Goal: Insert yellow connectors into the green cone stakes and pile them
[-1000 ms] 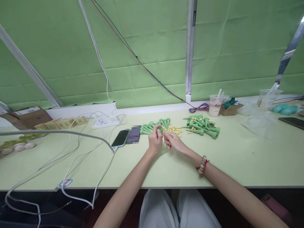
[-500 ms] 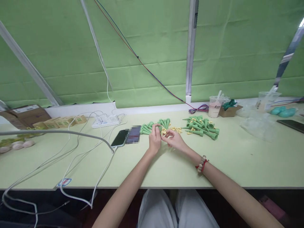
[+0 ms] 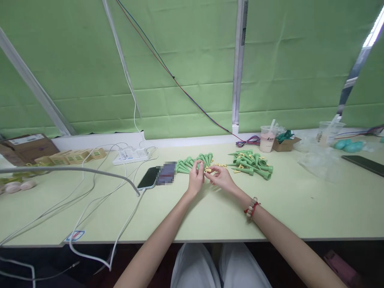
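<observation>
My left hand [image 3: 196, 179] grips a green cone-shaped plastic part [image 3: 200, 163] over the pale green table [image 3: 192, 216]. My right hand [image 3: 221, 177], with a bead bracelet on its wrist, pinches a small yellow piece [image 3: 208, 170] right beside that cone. Behind my hands lies a row of green cones [image 3: 192, 163] with scattered yellow pieces [image 3: 220, 165]. A larger heap of green cones [image 3: 251, 163] lies to the right.
A phone [image 3: 149, 178] and a blurred item lie left of my hands. White cables [image 3: 90, 196] and a power strip [image 3: 131, 155] cover the left side. Boxes [image 3: 27, 146] stand far left. Drink cups [image 3: 267, 139], a small carton, plastic bags and another phone [image 3: 364, 163] are at right.
My right hand has lifted a small yellow piece up toward the green cone in my left hand. The view has shifted slightly.
</observation>
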`<state>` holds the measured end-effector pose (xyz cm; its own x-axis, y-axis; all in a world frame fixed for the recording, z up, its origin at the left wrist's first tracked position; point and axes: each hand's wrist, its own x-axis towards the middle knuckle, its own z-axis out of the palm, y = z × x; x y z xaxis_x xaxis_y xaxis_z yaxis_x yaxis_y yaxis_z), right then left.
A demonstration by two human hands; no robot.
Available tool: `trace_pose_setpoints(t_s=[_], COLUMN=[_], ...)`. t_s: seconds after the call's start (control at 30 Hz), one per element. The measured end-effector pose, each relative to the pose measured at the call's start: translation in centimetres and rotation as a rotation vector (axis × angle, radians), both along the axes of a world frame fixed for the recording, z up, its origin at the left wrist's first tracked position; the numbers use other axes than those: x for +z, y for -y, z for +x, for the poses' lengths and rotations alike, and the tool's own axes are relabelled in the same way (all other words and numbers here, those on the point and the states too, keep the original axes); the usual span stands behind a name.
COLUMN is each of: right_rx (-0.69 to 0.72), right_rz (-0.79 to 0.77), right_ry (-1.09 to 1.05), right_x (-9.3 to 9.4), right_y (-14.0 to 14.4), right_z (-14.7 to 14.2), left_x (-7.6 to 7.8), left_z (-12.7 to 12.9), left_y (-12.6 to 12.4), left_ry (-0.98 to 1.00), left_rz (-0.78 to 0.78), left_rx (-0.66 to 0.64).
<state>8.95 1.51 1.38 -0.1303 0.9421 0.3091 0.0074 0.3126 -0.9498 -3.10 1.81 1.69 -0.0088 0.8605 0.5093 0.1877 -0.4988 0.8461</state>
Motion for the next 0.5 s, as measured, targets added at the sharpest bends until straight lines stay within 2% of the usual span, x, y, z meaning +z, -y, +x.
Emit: trace_pose_setpoints(t_s=[0.1,0.17,0.27,0.33,0.43,0.5], right_rx=[0.003,0.073,0.175,0.19,0.112,-0.029], right_rz=[0.023,-0.043,-0.148,-0.15,-0.131,-0.159], right_ry=[0.006,-0.036,-0.096,-0.087,-0.122,-0.25], right_x=[-0.3,-0.3,-0.3,-0.5,-0.8,-0.6], right_y=[-0.4,-0.5,-0.4,-0.5,-1.3,-2.2], right_z=[0.1,0.2,0.3,0.2,0.4,1.0], left_x=[0.0,0.0,0.0,-0.1,-0.6,-0.8], left_z=[0.2,0.1,-0.1,-0.3,-0.4,-0.5], left_y=[-0.1,-0.1,0.0,0.0,-0.2,-0.4], left_ry=[0.024,0.011,-0.073,-0.164,-0.28,-0.354], left_rz=[-0.05,-0.069,-0.098,-0.117,-0.158,-0.18], left_rx=[-0.011,-0.012,-0.022,-0.057,-0.125,-0.092])
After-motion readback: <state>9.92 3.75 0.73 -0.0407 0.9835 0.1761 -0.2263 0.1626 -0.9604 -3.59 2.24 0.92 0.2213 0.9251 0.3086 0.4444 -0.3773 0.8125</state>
